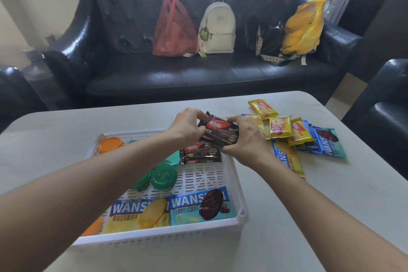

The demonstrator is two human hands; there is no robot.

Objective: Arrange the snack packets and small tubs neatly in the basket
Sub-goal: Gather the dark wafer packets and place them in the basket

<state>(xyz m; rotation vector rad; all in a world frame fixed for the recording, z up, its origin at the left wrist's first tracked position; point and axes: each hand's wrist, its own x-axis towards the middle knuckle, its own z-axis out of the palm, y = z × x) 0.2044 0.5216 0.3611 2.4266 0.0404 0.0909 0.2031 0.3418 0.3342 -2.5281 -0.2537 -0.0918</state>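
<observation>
A white slatted basket (237,185) stands on the table before me. Both hands hold a small stack of dark brown Nabati packets (217,133) above its far right corner: my left hand (187,127) pinches the left end, my right hand (245,141) grips the right end. Inside the basket lie another dark Nabati packet (199,153), green tubs (163,176), an orange tub (110,143), and two Wansi packets along the near wall, one yellow (141,214), one blue with a chocolate biscuit (202,205).
Loose packets lie on the table to the right of the basket: several small yellow ones (280,127) and blue Wansi ones (326,142). Beyond the table is a black sofa (198,77) with a red bag, a white backpack and a yellow bag.
</observation>
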